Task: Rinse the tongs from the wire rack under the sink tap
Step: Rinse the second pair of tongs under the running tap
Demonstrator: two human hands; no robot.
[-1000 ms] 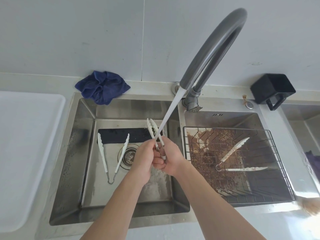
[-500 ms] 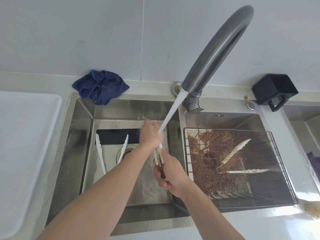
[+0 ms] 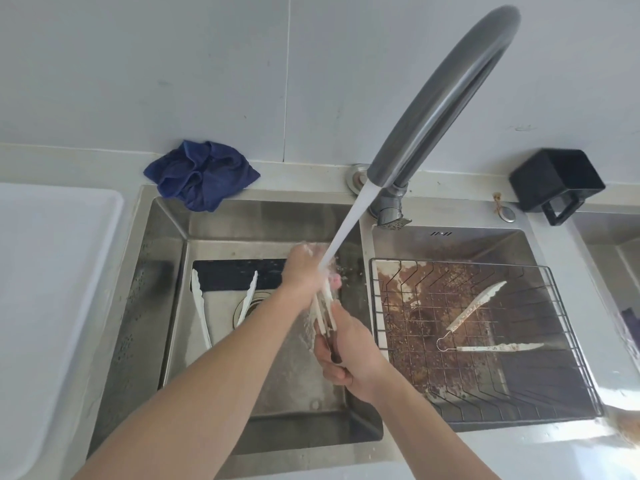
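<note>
Tongs rinsing is under way in the left basin of the steel sink point(image 3: 166, 306), where the grey tap point(image 3: 440, 98) sends a slanting stream of water point(image 3: 349, 223) down onto both hands. On the right, the wire rack point(image 3: 568, 327) sits over the other basin and carries another soiled pair of tongs point(image 3: 474, 323), while a clean-looking pair point(image 3: 201, 306) lies on the left basin's floor beside the drain. To do this step well, I judge the arms should be kept directly in the stream and rubbed along their whole length, turning them so both faces get washed (the serrated tips likely trap the most residue). The right hand point(image 3: 349, 358) is curled round the hinge end of the held tongs point(image 3: 323, 313), gripping it low and near the body. The left hand point(image 3: 304, 268) is closed over the tip end, farther up and right where the water lands, fingers wrapped round the arms. So the held tongs run between the two hands, tips away from the person.
</note>
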